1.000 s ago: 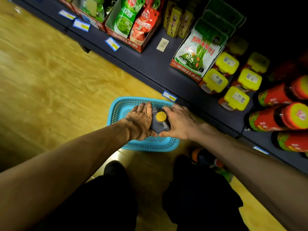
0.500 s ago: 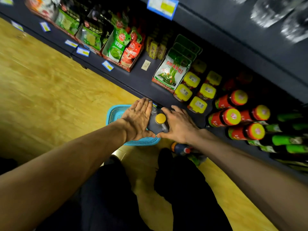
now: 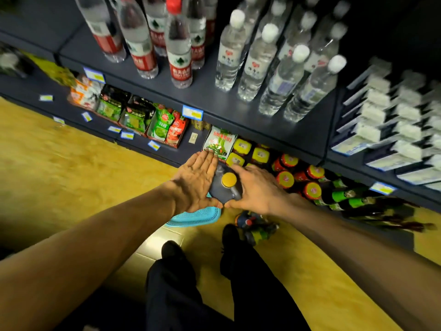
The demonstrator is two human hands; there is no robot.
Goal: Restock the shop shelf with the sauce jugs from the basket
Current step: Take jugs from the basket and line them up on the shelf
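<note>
A dark sauce jug (image 3: 220, 193) with a yellow cap (image 3: 229, 179) is clamped between my two hands, above the far rim of the blue basket (image 3: 195, 217) on the floor. My left hand (image 3: 198, 180) lies flat along the jug's left side. My right hand (image 3: 255, 187) covers its right side with fingers spread. Both thumbs wrap round the jug's near face and meet there. The jug hangs in front of the bottom shelf (image 3: 167, 154), close to the yellow-lidded jars (image 3: 242, 146). Most of the basket is hidden by my hands.
The bottom shelf holds snack packs (image 3: 164, 126), red-capped bottles (image 3: 286, 179) and green bottles (image 3: 346, 195). Water bottles (image 3: 179, 56) stand on the shelf above, with white boxes (image 3: 393, 130) to the right. A dark bottle (image 3: 253, 225) lies on the wooden floor by my shoes (image 3: 171, 252).
Both hands have raised the jug out of the basket toward the shelf. My view has tilted up, so the upper shelf of water bottles now shows.
</note>
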